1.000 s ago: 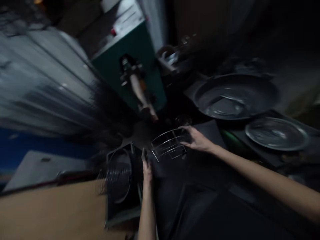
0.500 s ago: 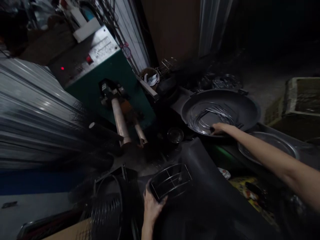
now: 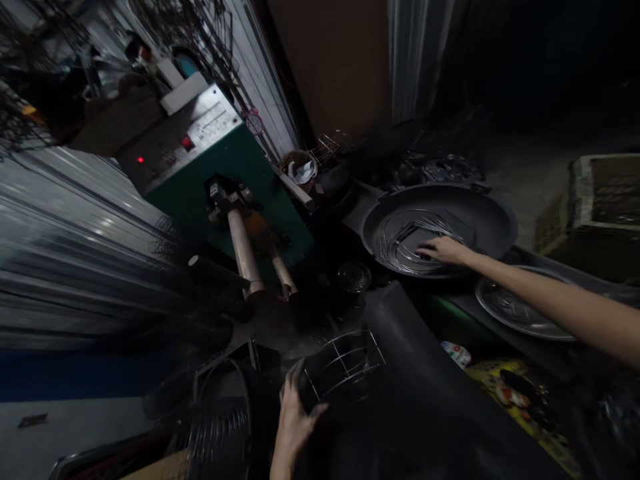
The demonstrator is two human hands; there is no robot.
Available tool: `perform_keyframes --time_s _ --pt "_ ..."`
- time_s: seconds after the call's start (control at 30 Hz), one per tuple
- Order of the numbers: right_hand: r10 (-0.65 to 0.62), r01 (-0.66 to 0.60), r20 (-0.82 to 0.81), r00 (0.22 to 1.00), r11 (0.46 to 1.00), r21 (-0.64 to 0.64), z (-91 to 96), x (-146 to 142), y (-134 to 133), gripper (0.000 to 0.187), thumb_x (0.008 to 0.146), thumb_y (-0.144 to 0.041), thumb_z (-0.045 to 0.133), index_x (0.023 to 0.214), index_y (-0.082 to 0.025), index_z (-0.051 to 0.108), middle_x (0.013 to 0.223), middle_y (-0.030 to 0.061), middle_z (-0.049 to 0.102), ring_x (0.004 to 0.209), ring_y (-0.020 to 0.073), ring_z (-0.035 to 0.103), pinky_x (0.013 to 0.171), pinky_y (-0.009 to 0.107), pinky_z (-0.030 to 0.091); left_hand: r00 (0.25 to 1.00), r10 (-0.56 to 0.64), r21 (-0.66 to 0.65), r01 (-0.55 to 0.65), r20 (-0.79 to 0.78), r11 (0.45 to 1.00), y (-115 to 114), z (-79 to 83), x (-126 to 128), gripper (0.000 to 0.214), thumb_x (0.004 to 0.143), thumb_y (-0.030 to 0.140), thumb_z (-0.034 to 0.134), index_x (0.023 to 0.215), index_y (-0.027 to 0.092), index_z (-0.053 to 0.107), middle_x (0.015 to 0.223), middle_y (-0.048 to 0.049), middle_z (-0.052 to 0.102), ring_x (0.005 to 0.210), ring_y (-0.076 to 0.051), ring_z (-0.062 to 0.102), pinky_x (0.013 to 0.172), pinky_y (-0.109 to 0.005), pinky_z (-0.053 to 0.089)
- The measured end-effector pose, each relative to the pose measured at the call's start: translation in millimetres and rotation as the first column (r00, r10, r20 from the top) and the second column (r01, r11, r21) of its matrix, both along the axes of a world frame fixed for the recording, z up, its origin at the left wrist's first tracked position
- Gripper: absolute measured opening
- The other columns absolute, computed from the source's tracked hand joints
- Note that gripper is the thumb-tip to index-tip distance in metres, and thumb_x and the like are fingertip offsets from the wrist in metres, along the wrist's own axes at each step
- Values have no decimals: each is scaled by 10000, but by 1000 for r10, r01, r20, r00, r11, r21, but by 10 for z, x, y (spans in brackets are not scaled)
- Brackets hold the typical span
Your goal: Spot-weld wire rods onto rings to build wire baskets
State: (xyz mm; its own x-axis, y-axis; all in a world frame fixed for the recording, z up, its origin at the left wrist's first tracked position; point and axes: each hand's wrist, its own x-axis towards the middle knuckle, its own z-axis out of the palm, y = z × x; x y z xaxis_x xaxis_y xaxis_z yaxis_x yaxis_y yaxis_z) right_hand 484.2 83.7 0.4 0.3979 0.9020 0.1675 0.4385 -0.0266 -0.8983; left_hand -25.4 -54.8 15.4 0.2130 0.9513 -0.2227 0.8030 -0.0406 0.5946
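Note:
A curved wire frame (image 3: pixel 345 363) with crossing wires rests on the dark covering over my lap. Beside its left end, my left hand (image 3: pixel 297 417) is open, thumb and fingers spread around the frame's near corner without closing on it. To the right, a wide, shallow dark pan (image 3: pixel 493 220) holds a loose pile of bent metal wires (image 3: pixel 400 250). My right hand (image 3: pixel 445 250) hangs over this pile with fingers stretched out and a little apart. Its fingertips look dark; whether they touch a wire is hard to see.
A green machine (image 3: pixel 265 173) with long metal arms (image 3: pixel 243 247) stands ahead on the left. Below the pan sits a round metal tray (image 3: pixel 535 327). Stacked wire rings (image 3: pixel 217 427) are at lower left, a plastic crate (image 3: pixel 580 193) at far right.
My left hand has loosened from the wire frame and shifted slightly left, fingers spreading. My right hand has lifted a little from the pan's near edge, over the wires. The view has tilted slightly.

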Motion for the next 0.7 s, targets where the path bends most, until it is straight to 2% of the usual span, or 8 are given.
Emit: perform_keyframes --time_s 0.1,0.17,0.27,0.37,0.43,0.53,0.63,0.7 --pt "-103 100 -149 984 995 -24 515 -57 86 230 829 -198 617 611 -178 547 542 -14 533 522 90 424 603 256 350 986 -132 -98 122 -105 988 123 317 104 816 669 230 699 1422 288 390 1449 -96 441 1380 -321 357 1154 -525 188" --pt "-128 126 -251 960 992 -23 916 -169 110 316 953 -258 418 642 -206 441 505 -51 409 494 77 333 589 262 329 980 -160 -126 144 -121 982 182 534 241 820 666 208 696 1424 296 395 1426 -96 471 1368 -329 371 1148 -540 182" --pt "-18 17 -470 883 1000 -6 1463 -581 -23 344 1003 -232 260 668 -230 339 484 -86 207 446 75 200 517 248 264 989 -130 -15 131 69 991 219 804 625 726 791 320 629 1458 273 344 1476 -99 414 1396 -302 332 1157 -502 202" --pt "191 -160 -824 533 979 124 1804 -1197 -330 376 989 -147 264 618 -205 279 509 -67 160 441 77 140 455 203 220 918 -220 177 169 329 970 217 913 1120 670 842 406 584 1453 248 359 1511 -86 367 1431 -286 267 1188 -455 159" --pt "229 -199 -913 339 965 168 1878 -1554 -503 386 963 -100 272 588 -188 257 522 -61 133 443 81 102 425 176 208 860 -289 186 230 421 955 181 877 1356 507 892 416 508 1371 254 476 1389 -87 518 1326 -276 431 1142 -437 266" --pt "237 -219 -941 241 958 185 1788 -1860 -569 371 925 -93 316 569 -184 268 530 -61 123 433 85 86 401 167 210 832 -206 81 192 516 978 66 720 1424 398 962 434 338 1132 243 643 987 -67 690 910 -208 635 896 -343 467" --pt "273 -284 -903 330 942 181 1546 -2028 -559 281 901 -205 422 620 -197 402 523 -53 223 414 88 198 419 188 297 831 -49 44 29 555 999 -35 583 1275 392 948 470 375 934 215 671 782 -38 659 719 -165 591 736 -265 466" --pt "327 -341 -812 483 925 169 1354 -2187 -663 226 888 -332 475 699 -211 500 573 -17 407 495 119 410 522 242 431 813 45 43 -86 581 995 -51 549 1191 380 935 483 410 882 201 658 767 -34 650 710 -153 577 699 -239 454"
